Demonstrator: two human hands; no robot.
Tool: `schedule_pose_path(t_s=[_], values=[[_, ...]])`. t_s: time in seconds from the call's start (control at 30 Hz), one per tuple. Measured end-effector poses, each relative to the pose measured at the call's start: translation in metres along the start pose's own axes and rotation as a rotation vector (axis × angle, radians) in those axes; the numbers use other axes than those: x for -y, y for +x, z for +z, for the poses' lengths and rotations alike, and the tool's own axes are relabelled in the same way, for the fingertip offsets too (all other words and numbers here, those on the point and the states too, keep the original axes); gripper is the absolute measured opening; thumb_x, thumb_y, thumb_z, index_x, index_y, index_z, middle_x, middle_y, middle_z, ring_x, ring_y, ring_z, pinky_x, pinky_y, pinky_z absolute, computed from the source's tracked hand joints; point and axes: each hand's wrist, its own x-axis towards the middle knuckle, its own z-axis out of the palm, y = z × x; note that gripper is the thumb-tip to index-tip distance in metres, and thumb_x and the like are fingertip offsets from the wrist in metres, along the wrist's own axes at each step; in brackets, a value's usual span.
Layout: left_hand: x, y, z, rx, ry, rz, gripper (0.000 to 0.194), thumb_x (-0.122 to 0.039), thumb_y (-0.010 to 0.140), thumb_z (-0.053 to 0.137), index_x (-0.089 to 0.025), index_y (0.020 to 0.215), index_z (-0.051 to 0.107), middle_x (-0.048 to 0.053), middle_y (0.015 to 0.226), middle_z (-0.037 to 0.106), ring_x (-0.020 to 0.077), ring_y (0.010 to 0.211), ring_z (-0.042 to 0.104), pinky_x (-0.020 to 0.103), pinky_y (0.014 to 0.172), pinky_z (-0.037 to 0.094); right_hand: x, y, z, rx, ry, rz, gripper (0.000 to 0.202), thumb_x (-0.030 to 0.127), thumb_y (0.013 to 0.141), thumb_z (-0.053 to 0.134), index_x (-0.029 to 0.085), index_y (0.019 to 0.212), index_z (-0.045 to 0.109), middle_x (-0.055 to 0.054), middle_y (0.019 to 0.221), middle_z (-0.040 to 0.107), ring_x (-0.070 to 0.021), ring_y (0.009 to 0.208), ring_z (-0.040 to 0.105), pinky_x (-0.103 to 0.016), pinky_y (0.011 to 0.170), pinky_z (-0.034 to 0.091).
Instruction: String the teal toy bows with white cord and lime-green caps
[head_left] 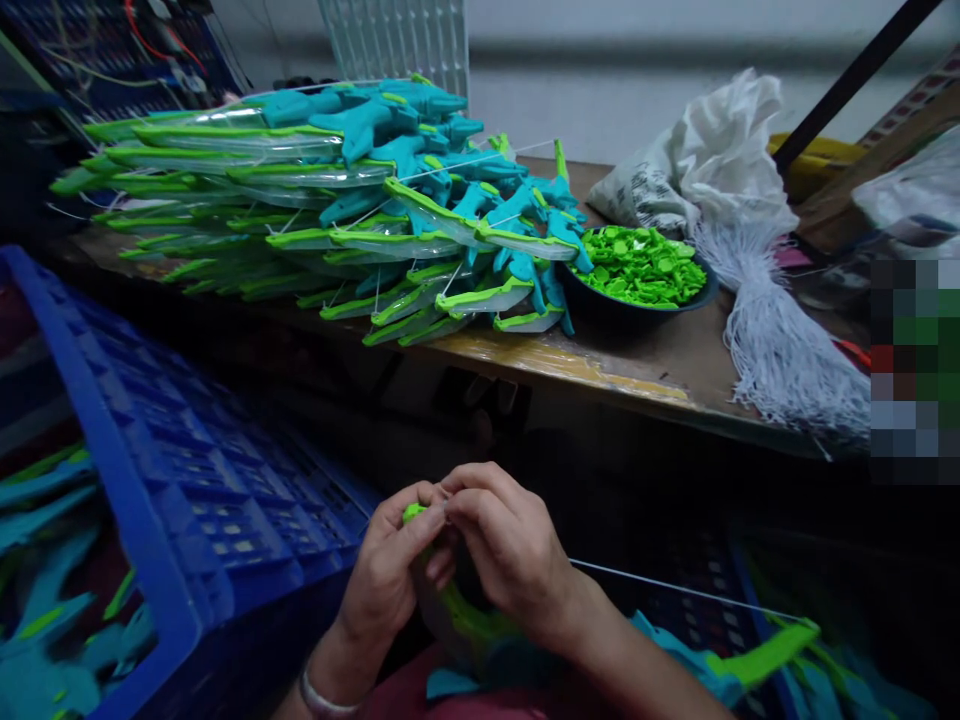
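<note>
A toy bow (772, 655), with lime-green limbs and a teal body, lies across my lap, partly hidden by my right forearm. My left hand (390, 565) is closed around the bow's near limb tip, whose green end shows between thumb and fingers. Against it, my right hand (517, 550) pinches at the same tip, the fingertips of both hands touching. A white string (675, 587) runs taut from behind my right wrist to the bow's far tip at the lower right. The string's end at my fingertips is too small to make out clearly.
Stacked toy bows (360, 190) cover the left of the workbench (697, 385). Beside them stand a dark bowl (637, 310) of small green parts, a bundle of white strings (780, 350) and a white sack (705, 160). A blue crate (172, 520) holding teal-green pieces is at my left.
</note>
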Motion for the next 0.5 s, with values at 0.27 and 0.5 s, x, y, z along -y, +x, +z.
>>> schedule_pose_path(t_s=[0.27,0.5], values=[[0.008,0.017,-0.005,-0.023,-0.071,-0.084,0.037,-0.038,0.076,0.086,-0.015,0.074,0.057,-0.007,0.051,0.046,0.0045,0.038,0.04,0.016,0.039,0.037,-0.015,0.003,-0.003,0.071,0.043,-0.005,0.019,0.008,0.1,0.047,0.019,0.106,0.061,-0.006,0.093,0.062,-0.0147,0.081,0.062,-0.024,0.069,0.055],[0.024,0.031,-0.004,-0.028,-0.119,0.056,0.045,-0.046,0.069,0.091,-0.014,0.08,0.06,-0.002,0.053,0.058,0.0053,0.035,0.043,0.018,0.035,0.04,-0.03,0.005,-0.009,0.068,-0.024,0.057,0.011,0.023,0.101,0.053,0.026,0.105,0.062,-0.002,0.086,0.07,-0.0125,0.068,0.073,-0.012,0.06,0.057]])
